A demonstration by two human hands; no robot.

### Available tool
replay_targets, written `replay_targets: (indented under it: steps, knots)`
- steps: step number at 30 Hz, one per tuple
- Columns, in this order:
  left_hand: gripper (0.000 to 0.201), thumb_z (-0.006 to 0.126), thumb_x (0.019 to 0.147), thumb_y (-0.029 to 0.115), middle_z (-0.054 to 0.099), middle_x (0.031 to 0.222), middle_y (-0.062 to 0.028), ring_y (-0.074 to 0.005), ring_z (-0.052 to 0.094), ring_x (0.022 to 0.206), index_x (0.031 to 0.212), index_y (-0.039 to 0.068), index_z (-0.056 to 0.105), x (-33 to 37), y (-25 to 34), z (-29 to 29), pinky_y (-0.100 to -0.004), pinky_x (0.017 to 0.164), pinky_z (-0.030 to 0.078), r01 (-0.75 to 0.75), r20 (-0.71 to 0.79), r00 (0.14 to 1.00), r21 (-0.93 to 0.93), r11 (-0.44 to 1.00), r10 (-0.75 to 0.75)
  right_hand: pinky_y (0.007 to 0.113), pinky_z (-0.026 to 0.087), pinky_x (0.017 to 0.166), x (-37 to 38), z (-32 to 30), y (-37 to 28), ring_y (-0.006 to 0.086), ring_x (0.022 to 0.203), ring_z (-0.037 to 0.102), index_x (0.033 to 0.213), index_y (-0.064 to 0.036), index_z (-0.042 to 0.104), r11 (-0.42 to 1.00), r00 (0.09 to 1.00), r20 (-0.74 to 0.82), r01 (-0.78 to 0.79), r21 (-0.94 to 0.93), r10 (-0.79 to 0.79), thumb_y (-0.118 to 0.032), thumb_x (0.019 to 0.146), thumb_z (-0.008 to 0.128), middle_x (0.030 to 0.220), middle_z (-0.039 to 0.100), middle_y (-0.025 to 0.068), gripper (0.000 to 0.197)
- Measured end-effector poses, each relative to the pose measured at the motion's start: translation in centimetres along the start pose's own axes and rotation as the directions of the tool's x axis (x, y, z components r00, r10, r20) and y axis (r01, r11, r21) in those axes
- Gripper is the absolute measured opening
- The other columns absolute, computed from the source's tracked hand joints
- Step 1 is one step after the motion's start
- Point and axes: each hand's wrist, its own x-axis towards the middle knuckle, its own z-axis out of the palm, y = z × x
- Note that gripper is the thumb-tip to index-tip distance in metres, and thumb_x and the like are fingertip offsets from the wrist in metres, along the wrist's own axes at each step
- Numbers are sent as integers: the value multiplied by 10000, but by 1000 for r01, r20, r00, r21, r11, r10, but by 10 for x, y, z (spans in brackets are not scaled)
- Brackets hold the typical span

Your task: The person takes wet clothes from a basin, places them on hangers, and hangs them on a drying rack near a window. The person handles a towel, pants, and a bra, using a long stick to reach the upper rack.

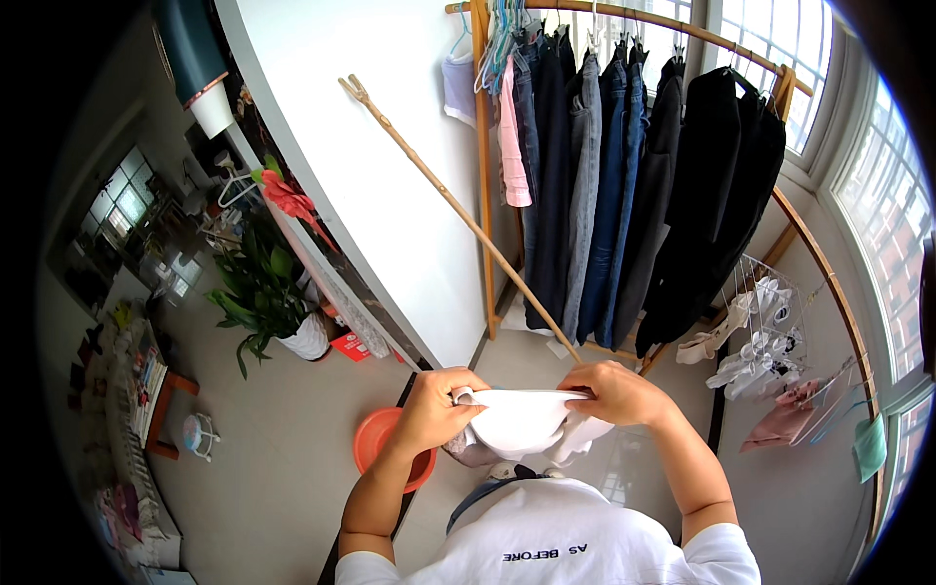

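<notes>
A white cloth garment (522,421) is stretched between my two hands in front of my chest, its upper edge pulled nearly straight. My left hand (439,405) pinches the left end of that edge, where the fabric curls over. The right end is gripped by my right hand (619,392), and loose folds hang below it. A patch of greyish fabric (470,450) shows below the left hand; I cannot tell what it belongs to. Just left of the garment, on the floor, stands an orange basin (382,439), partly covered by my left forearm.
Trousers and jeans (609,195) hang from a wooden rack (485,175) ahead. A long wooden pole (458,205) leans diagonally near it. At right, white shoes (760,312) sit in a wire hanger beside a pink cloth (783,417). A potted plant (255,283) stands left, past the white wall (390,175).
</notes>
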Motion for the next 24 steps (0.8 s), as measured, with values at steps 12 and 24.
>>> replay_targets:
  steps: [12, 24]
  knots:
    - [218, 646, 658, -24, 601, 757, -70, -225, 577, 606, 858, 62, 662, 13, 25, 8, -295, 535, 447, -172, 41, 985, 220, 960, 167, 376, 455, 775, 24, 19, -26, 294, 887, 562, 1045, -30, 600, 951, 927, -212, 304, -59, -309, -92, 778, 640, 917, 575, 131, 277]
    - [243, 751, 687, 94, 591, 836, -62, -180, 590, 698, 902, 56, 645, 15, 11, 4, -282, 563, 472, -119, -148, 977, 216, 969, 153, 321, 437, 593, 37, 33, -26, 204, 612, 540, 950, 24, 585, 958, 989, -147, 36, 286, 7, -224, 878, 588, 695, 586, 141, 258]
